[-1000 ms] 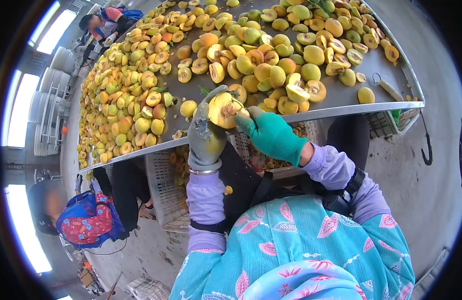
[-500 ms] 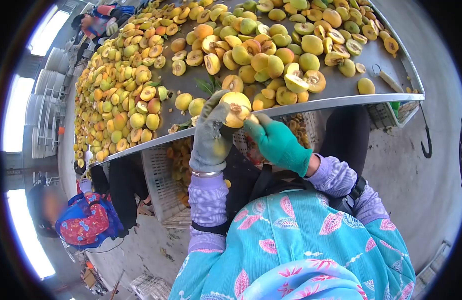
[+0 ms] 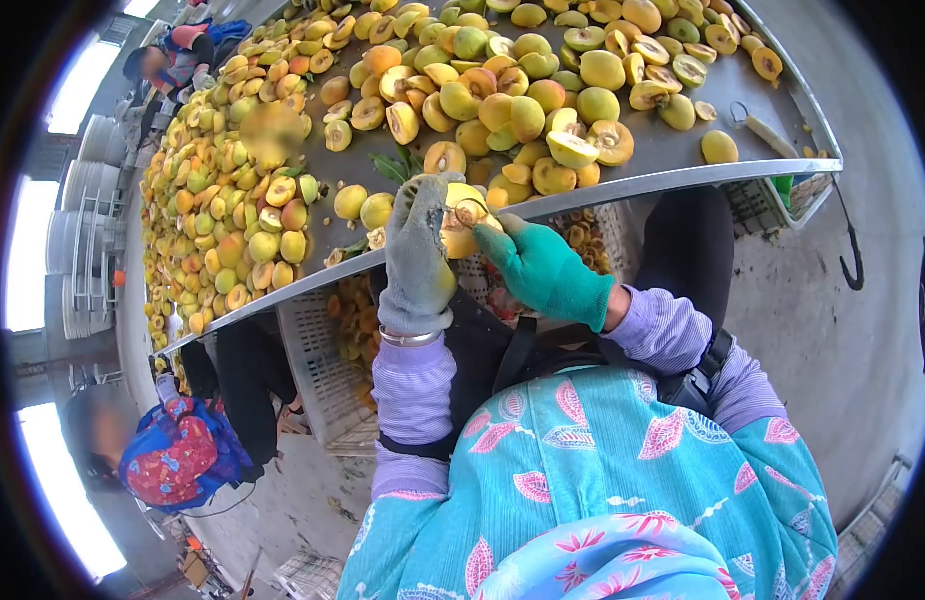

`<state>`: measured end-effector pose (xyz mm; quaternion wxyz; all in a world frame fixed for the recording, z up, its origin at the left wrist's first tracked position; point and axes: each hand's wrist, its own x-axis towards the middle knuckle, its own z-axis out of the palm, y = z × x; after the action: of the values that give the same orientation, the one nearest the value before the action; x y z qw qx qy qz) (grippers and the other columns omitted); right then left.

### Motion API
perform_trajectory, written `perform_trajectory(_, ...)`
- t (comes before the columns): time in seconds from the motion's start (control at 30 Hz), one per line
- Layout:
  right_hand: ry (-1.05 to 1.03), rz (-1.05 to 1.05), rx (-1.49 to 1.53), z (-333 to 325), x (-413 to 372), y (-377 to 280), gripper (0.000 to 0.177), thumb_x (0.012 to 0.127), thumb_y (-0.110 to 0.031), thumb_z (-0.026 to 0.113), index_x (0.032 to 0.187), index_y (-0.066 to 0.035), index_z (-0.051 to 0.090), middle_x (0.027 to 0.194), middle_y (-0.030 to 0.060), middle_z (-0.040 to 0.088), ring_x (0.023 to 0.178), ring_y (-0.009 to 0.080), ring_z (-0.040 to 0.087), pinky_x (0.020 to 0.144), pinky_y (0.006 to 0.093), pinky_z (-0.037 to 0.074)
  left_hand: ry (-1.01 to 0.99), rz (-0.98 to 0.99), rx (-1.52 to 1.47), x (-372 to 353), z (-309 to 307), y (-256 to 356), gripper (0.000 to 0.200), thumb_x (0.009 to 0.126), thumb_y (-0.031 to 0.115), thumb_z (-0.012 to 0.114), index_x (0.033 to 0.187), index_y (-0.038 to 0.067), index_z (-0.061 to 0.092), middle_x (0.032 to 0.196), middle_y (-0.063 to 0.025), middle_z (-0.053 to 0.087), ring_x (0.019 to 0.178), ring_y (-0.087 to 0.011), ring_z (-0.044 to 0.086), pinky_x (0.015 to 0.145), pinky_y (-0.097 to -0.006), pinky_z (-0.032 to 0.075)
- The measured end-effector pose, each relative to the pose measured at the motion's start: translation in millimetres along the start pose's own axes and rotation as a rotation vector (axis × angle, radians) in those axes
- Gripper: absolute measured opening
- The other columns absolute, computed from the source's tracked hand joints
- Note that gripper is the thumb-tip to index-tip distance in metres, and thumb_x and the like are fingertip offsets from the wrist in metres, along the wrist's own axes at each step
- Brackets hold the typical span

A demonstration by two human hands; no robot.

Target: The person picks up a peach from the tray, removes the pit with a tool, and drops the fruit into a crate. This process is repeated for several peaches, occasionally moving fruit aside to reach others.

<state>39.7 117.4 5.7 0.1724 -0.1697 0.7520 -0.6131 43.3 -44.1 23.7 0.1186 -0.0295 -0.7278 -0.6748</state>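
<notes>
The left hand (image 3: 418, 255), grey-gloved, is closed around a halved peach (image 3: 456, 232) just off the bench (image 3: 668, 145) edge. The right hand (image 3: 548, 272), green-gloved, pinches a small looped tool (image 3: 472, 211) at the pit. Best, I judge, to cup the fruit firmly and turn the loop shallowly. Piled fruit (image 3: 463, 90) covers the bench above a crate (image 3: 323, 370).

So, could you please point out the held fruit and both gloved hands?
fruit (image 3: 461, 238): head view, its yellow lower part.
left hand (image 3: 418, 262): head view, back of the grey glove.
right hand (image 3: 548, 275): head view, back of the green glove.
</notes>
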Motion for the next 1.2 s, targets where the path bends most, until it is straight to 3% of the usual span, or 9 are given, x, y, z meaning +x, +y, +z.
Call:
perform_trajectory(0.13, 0.051, -0.18, -0.116, 7.2, 11.3, 24.7, 0.047, 0.103, -0.042, 0.046, 0.104, 0.003, 0.056, 0.071, 0.0163, 0.065, 0.056, 0.0273, 0.065, 0.058, 0.0418, 0.052, 0.117, -0.106, -0.141, 0.0, 9.2, -12.4, 0.031, 0.083, 0.003, 0.07, 0.113, 0.002, 0.063, 0.105, -0.0104, 0.067, 0.096, -0.0206, 0.067, 0.079, -0.032, 0.056)
perform_trajectory(0.23, -0.045, 0.288, 0.34, 17.0, 3.1, 12.6, 0.047, 0.104, -0.043, 0.044, 0.105, 0.003, 0.057, 0.069, 0.0133, 0.064, 0.053, 0.0221, 0.062, 0.054, 0.0382, 0.051, 0.278, -0.113, -0.19, 1.3, 26.9, -21.2, 0.03, 0.085, 0.0, 0.069, 0.114, 0.001, 0.062, 0.109, -0.0119, 0.064, 0.095, -0.02, 0.067, 0.078, -0.031, 0.057)
perform_trajectory(0.37, 0.014, -0.033, 0.269, 12.4, 10.4, 21.4, 0.056, 0.102, -0.053, 0.041, 0.102, -0.001, 0.059, 0.062, 0.0038, 0.056, 0.044, 0.0154, 0.056, 0.038, 0.0303, 0.046, -0.101, 0.217, 0.254, 2.7, 9.1, -12.5, 0.024, 0.098, 0.014, 0.058, 0.117, -0.001, 0.058, 0.11, -0.0153, 0.064, 0.094, -0.0244, 0.069, 0.077, -0.0334, 0.059)
perform_trajectory(0.47, -0.124, 0.64, 0.6, 16.0, -11.9, -25.3, 0.067, 0.097, -0.065, 0.039, 0.095, -0.001, 0.059, 0.061, 0.005, 0.054, 0.044, 0.0159, 0.056, 0.034, 0.0326, 0.047, -0.032, -0.194, -0.176, 8.3, 8.4, -7.7, 0.029, 0.101, 0.025, 0.056, 0.115, -0.001, 0.057, 0.099, -0.0148, 0.067, 0.091, -0.0248, 0.07, 0.075, -0.0342, 0.06)
perform_trajectory(0.63, -0.237, 0.47, 0.78, 7.7, -7.9, -10.7, 0.069, 0.094, -0.073, 0.038, 0.083, -0.006, 0.053, 0.053, 0.0033, 0.048, 0.036, 0.0183, 0.051, 0.03, 0.0325, 0.043, 0.047, -0.41, -0.33, 22.2, 25.0, 2.5, 0.025, 0.099, 0.026, 0.059, 0.099, 0.001, 0.063, 0.088, -0.0116, 0.067, 0.073, -0.0212, 0.067, 0.065, -0.0327, 0.056)
perform_trajectory(0.7, -0.211, 0.574, 0.858, 15.2, -9.2, 5.4, 0.062, 0.094, -0.07, 0.043, 0.081, -0.011, 0.052, 0.054, 0.0019, 0.048, 0.039, 0.0168, 0.05, 0.032, 0.0325, 0.042, -0.164, -0.314, 0.381, 32.0, 13.1, 5.8, 0.022, 0.099, 0.021, 0.058, 0.092, 0.001, 0.064, 0.089, -0.0086, 0.065, 0.07, -0.0181, 0.061, 0.06, -0.0326, 0.051)
perform_trajectory(0.77, -0.538, 0.713, 1.683, 5.9, -12.0, -17.8, 0.052, 0.094, -0.066, 0.05, 0.078, -0.017, 0.049, 0.053, -0.0039, 0.041, 0.041, 0.0106, 0.04, 0.039, 0.0288, 0.035, -0.218, -0.477, -0.17, 31.2, 20.9, 7.7, 0.029, 0.099, 0.028, 0.055, 0.087, 0.004, 0.066, 0.079, -0.0035, 0.067, 0.071, -0.0126, 0.063, 0.063, -0.0258, 0.049)
perform_trajectory(0.83, -0.521, 0.616, 1.586, 5.4, -12.0, -17.3, 0.049, 0.095, -0.066, 0.049, 0.081, -0.019, 0.049, 0.053, -0.0065, 0.038, 0.041, 0.0095, 0.039, 0.04, 0.0272, 0.034, -0.459, -0.182, -0.374, 30.2, 17.8, -12.4, 0.042, 0.106, 0.032, 0.039, 0.098, -0.003, 0.062, 0.088, -0.0171, 0.068, 0.076, -0.0242, 0.067, 0.068, -0.0327, 0.056)
perform_trajectory(1.2, -0.66, 0.575, 1.598, -11.8, -6.4, -22.1, 0.047, 0.102, -0.056, 0.042, 0.088, -0.013, 0.05, 0.052, -0.0058, 0.04, 0.033, 0.0077, 0.035, 0.03, 0.0249, 0.031, -0.139, -0.464, -0.524, 29.9, 38.0, 19.9, 0.049, 0.098, 0.051, 0.054, 0.106, 0.002, 0.058, 0.08, -0.015, 0.065, 0.063, -0.0259, 0.065, 0.059, -0.0367, 0.057)
